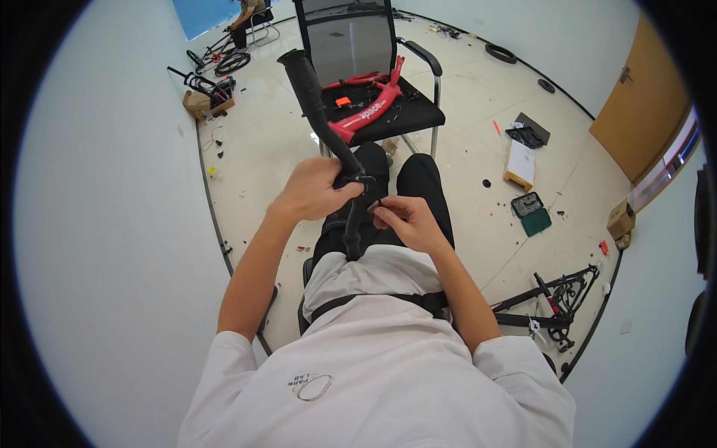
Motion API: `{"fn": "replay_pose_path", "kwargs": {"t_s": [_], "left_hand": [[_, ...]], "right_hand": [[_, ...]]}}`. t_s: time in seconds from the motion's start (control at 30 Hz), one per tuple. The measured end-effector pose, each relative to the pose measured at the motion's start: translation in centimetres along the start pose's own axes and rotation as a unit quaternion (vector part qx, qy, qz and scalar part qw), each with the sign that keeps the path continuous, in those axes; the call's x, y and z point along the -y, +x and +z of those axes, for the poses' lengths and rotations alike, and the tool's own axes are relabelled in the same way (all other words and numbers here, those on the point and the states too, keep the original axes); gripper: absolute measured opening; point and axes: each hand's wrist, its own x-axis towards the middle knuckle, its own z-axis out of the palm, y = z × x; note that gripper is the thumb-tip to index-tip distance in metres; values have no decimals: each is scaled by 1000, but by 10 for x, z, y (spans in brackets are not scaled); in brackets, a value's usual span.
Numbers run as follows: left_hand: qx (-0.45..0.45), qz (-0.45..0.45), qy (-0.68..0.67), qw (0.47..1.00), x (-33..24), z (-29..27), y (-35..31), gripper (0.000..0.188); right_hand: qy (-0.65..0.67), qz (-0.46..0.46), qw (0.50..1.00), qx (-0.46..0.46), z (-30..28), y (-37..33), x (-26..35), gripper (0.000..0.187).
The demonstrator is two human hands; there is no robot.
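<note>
A black bicycle handlebar (305, 86) slants across my lap, one grip end raised toward the chair in front and the other end against my shirt. My left hand (310, 190) is closed around its middle, beside a small dark clamp (362, 180). My right hand (407, 222) is just right of the bar, thumb and fingers pinched at a small, thin dark thing too small to make out. Whether that thing touches the clamp I cannot tell.
A black chair (418, 112) ahead bears a red bicycle frame (385, 103). To the right lie a green case (535, 222), a white box (519, 164) and a black frame (553, 321). Bike parts (216, 89) and another person (243, 19) are far left.
</note>
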Motion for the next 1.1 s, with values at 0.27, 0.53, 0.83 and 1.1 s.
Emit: {"fn": "replay_pose_path", "kwargs": {"t_s": [0.27, 0.53, 0.83, 1.1], "left_hand": [[-21, -18, 73, 997, -9, 7, 4, 39], [-32, 7, 59, 998, -15, 11, 8, 40], [58, 22, 86, 994, 0, 35, 64, 48], [197, -130, -9, 972, 81, 71, 99, 55]], "right_hand": [[-115, -51, 991, -51, -1, 8, -13, 15], [-7, -13, 999, -28, -2, 7, 13, 18], [185, -107, 940, -268, 9, 22, -29, 28], [-66, 61, 944, -317, -85, 65, -71, 32]]}}
